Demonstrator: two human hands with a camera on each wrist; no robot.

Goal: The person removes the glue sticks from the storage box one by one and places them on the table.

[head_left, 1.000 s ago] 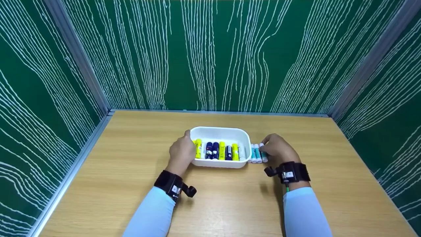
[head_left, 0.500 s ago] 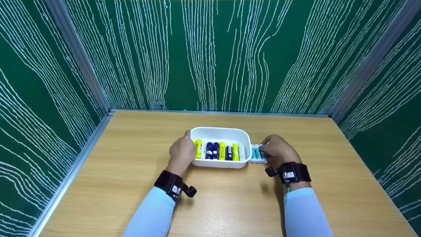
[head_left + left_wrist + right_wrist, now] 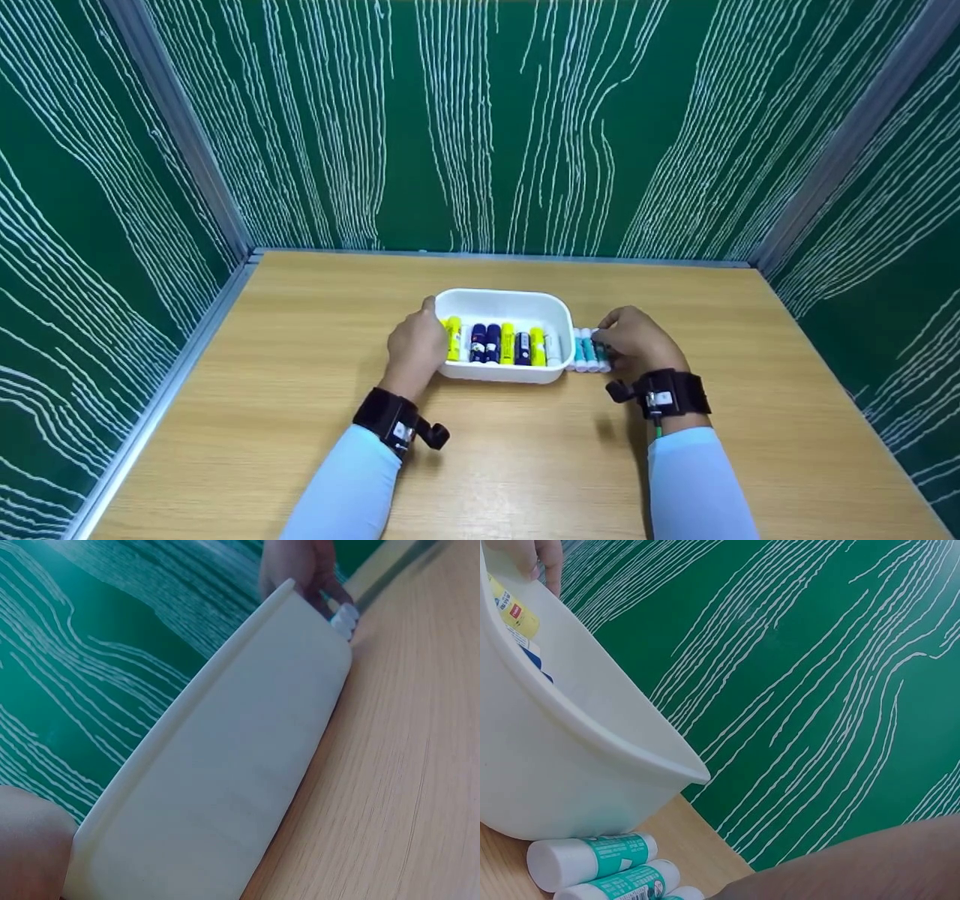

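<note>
A white plastic tub point(image 3: 506, 373) sits on the table, with yellow, navy and whitish glue sticks point(image 3: 507, 343) lined up inside. My left hand point(image 3: 417, 341) grips the tub's left end at the rim; its long side wall fills much of the left wrist view. Against the tub's right end lie several teal-and-white glue sticks point(image 3: 619, 859) in a row, side by side. My right hand point(image 3: 639, 341) holds the rightmost of these between thumb and fingers, partly covering it. In the right wrist view its fingers are hidden below the frame.
The wooden table point(image 3: 510, 465) runs back to a metal-framed green partition point(image 3: 525, 150) with white wavy lines. Similar panels close off the left and right sides. A black band with a small camera is strapped on each wrist.
The rightmost teal glue stick, slightly apart and angled a second ago, now lies level beside the others. The left hand and the tub have kept their place.
</note>
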